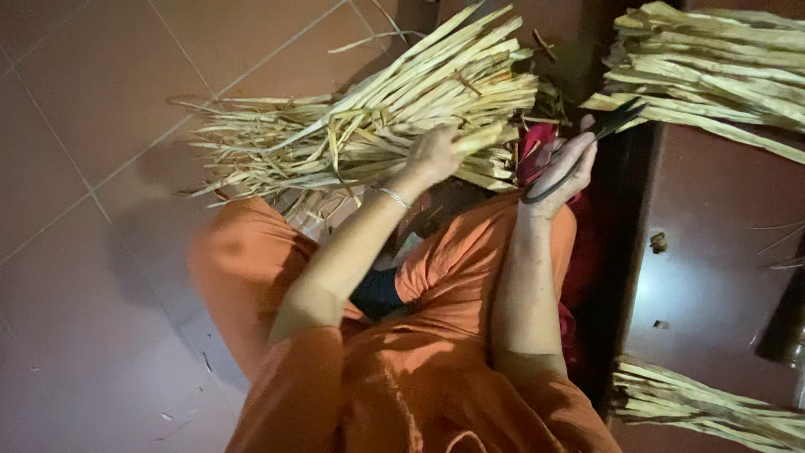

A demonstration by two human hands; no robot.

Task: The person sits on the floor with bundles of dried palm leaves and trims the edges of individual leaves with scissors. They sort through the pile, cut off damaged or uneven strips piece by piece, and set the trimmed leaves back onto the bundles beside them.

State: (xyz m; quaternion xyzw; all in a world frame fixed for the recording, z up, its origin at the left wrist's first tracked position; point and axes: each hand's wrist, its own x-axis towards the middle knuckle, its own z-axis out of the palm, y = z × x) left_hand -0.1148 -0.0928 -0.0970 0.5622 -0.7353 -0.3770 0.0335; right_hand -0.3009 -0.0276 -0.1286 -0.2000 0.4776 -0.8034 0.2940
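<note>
My left hand (433,153) grips a thick bundle of dried pale straw-like leaf strips (360,126) that fans out to the left over the tiled floor. My right hand (563,166) holds a pair of dark scissors (612,120), blades pointing up and right, just right of the bundle's cut ends. A thin bangle sits on my left wrist. My orange clothing fills the lower middle, and a red cloth (537,143) lies between my hands.
Another pile of dried strips (713,67) lies at the top right on a dark brown surface (713,277). More strips (713,407) lie at the bottom right. Reddish floor tiles (84,210) spread to the left, with small scraps scattered.
</note>
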